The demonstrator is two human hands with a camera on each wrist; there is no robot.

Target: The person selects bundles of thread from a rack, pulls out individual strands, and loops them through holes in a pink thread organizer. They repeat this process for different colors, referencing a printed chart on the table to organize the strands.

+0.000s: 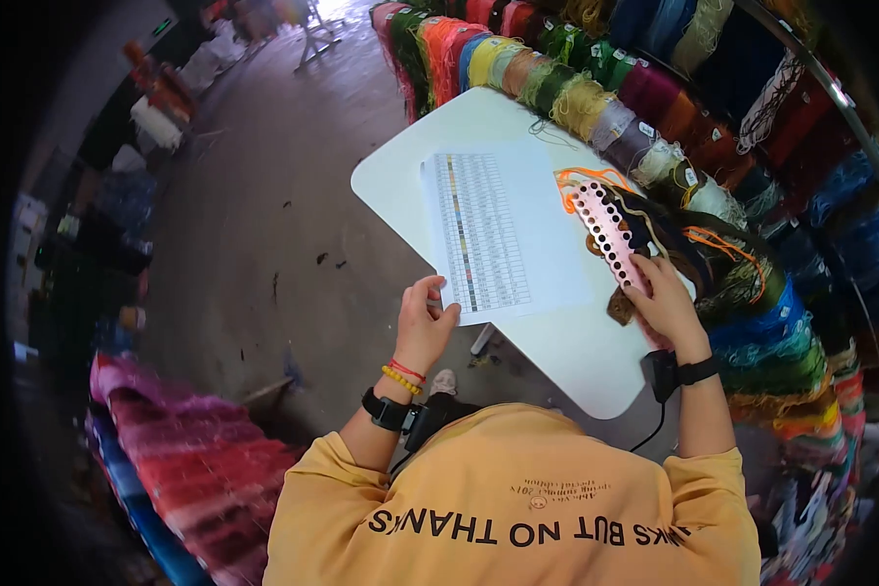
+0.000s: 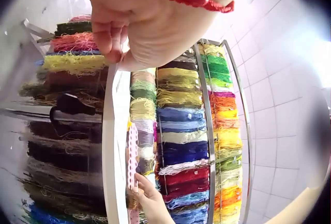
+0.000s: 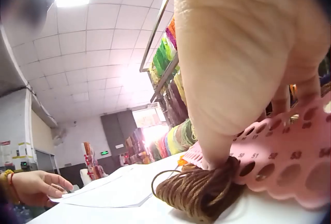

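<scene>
A printed chart sheet lies on the white table, and my left hand pinches its lower left corner between thumb and fingers. On the right, a pink strip with rows of holes holds dark, brown and orange threads. My right hand rests over its lower part, fingers on the strip. In the right wrist view, the thumb of my right hand touches a brown thread bundle beside the pink numbered strip. The left wrist view shows my left hand at the table edge.
Racks of coloured thread skeins stand along the table's far and right sides. Pink and red skeins hang at the lower left. The white table has a rounded front corner. Grey floor stretches out to the left.
</scene>
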